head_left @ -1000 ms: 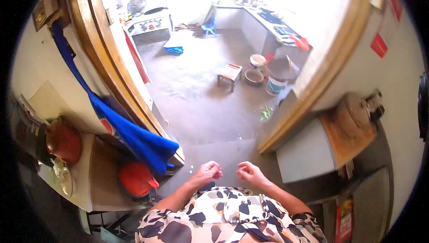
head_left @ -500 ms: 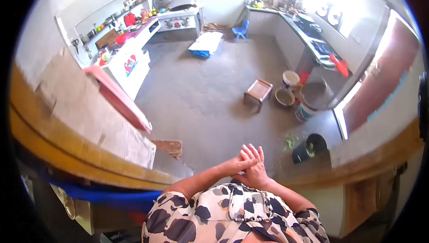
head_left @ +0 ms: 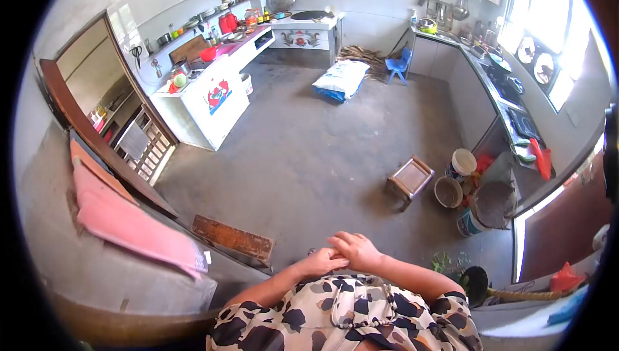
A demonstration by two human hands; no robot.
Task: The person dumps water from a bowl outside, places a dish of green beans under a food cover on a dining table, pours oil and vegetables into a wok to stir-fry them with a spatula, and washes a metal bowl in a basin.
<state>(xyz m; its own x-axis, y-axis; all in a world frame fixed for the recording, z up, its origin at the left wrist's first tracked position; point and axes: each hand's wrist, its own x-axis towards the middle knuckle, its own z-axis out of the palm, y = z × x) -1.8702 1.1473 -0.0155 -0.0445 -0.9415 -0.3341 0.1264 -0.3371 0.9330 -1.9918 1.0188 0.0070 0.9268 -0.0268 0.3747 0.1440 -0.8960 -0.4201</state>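
In front of my patterned top, my left hand [head_left: 324, 261] and my right hand [head_left: 358, 252] are clasped together, low in the middle of the head view. The right hand lies partly over the left one, its fingers bent across it. The left fingers are partly hidden beneath. No object shows in either hand. Below and to the left of them stands a low wooden bench [head_left: 233, 237]. A small wooden stool [head_left: 412, 178] is on the floor ahead to the right.
Buckets [head_left: 463, 162] and a basin [head_left: 448, 192] stand right of the stool. A white sack [head_left: 342, 80] and a blue chair [head_left: 398, 66] are farther back. Counters line both sides. A pink towel [head_left: 132, 219] hangs at left, near an open doorway [head_left: 113, 99].
My view has moved forward past the door frame and turned left, showing the side doorway and the whole bench. The right hand's outstretched fingers have folded over the left hand.
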